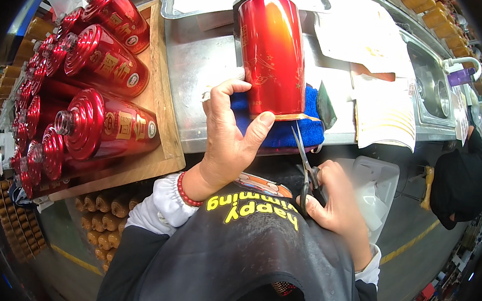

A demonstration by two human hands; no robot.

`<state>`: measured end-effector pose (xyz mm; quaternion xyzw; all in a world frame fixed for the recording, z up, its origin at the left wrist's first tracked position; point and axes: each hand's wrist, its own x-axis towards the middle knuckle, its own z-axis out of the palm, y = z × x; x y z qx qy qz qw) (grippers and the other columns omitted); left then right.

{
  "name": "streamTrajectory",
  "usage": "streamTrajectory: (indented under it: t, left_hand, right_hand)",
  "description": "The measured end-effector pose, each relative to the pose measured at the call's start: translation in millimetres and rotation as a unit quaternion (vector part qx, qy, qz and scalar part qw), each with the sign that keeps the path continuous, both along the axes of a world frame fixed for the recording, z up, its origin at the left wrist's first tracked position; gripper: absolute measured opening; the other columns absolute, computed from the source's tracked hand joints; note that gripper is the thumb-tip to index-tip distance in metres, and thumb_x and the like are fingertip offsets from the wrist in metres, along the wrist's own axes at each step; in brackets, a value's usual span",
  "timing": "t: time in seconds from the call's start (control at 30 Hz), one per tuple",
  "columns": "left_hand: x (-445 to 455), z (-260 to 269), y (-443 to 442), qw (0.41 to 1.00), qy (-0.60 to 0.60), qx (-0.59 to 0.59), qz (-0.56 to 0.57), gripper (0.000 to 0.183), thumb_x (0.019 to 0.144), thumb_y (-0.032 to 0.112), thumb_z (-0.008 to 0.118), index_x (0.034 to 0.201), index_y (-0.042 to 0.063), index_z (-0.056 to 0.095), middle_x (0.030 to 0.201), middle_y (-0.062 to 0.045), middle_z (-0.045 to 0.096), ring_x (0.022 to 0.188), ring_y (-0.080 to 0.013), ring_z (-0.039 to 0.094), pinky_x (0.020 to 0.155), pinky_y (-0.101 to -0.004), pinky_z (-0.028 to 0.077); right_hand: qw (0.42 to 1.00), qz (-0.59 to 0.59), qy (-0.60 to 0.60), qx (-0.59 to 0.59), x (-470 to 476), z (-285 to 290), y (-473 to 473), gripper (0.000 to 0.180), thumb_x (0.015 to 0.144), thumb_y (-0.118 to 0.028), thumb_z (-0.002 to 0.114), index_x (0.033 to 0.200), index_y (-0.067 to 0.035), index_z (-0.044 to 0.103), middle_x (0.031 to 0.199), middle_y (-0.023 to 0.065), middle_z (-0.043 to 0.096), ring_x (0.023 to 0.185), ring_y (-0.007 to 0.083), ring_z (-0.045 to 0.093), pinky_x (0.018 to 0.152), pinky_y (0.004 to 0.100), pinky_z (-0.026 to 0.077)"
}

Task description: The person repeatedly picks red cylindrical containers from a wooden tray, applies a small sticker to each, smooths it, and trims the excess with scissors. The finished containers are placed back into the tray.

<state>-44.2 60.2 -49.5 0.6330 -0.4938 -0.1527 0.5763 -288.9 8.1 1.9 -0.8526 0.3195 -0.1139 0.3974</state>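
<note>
A glossy red glass bottle [274, 55] with gold decoration lies on a folded blue towel [276, 132], its base towards me. My left hand [230, 128] grips its lower left side, thumb at the base edge and index finger on the wall. Around the base shows a thin gold-orange edge [307, 118]. In my right hand [331, 195] are metal scissors with black handles [306, 166]. Their blades are slightly apart, and the tips are at the base edge, right of my left thumb. Whether they touch it I cannot tell. The bottle's neck is mostly hidden at the far end.
Several red bottles [111, 127] lie in a wooden tray [168, 136] to the left. A green triangular piece [326, 106] is beside the towel. Papers [384, 111] and a steel sink [432, 89] are to the right. Below stands a translucent plastic bin [381, 174]. Another person [461, 180] is farther right.
</note>
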Motion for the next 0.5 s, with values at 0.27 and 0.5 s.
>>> streamTrajectory:
  t: [0.27, 0.5]
  left_hand:
    - [0.0, 1.4, -0.3, 1.0, 0.003, -0.008, -0.006, 0.052, 0.093, 0.025, 0.074, 0.129, 0.002, 0.045, 0.126, -0.016, 0.049, 0.115, -0.0266, 0.041, 0.104, -0.0422, 0.031]
    - [-0.2, 2.7, 0.2, 1.0, 0.011, 0.0, -0.008, 0.052, 0.093, 0.025, 0.074, 0.129, 0.002, 0.045, 0.127, -0.015, 0.049, 0.116, -0.0267, 0.041, 0.104, -0.0428, 0.031]
  right_hand:
    - [0.999, -0.01, 0.008, -0.033, 4.3, 3.0, 3.5, 0.036, 0.072, -0.024, 0.075, 0.08, 0.0, 0.049, 0.081, 0.016, 0.048, 0.078, 0.0339, 0.047, 0.072, 0.0436, 0.042]
    - [0.998, -0.011, 0.023, -0.05, 10.7, 8.0, 6.3, 0.037, 0.071, -0.024, 0.076, 0.079, 0.0, 0.049, 0.081, 0.016, 0.048, 0.078, 0.0342, 0.048, 0.072, 0.0442, 0.042]
